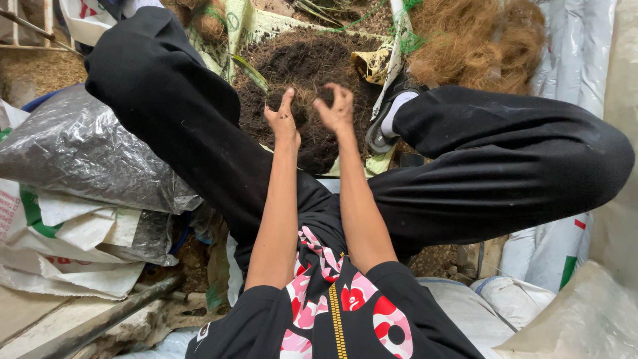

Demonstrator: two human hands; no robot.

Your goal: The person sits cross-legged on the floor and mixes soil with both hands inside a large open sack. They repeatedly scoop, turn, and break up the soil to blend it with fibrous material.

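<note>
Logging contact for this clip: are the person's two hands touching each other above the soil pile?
Apart. The head view shows a strip of dark soil pile and fibre between the left hand and right hand.
</note>
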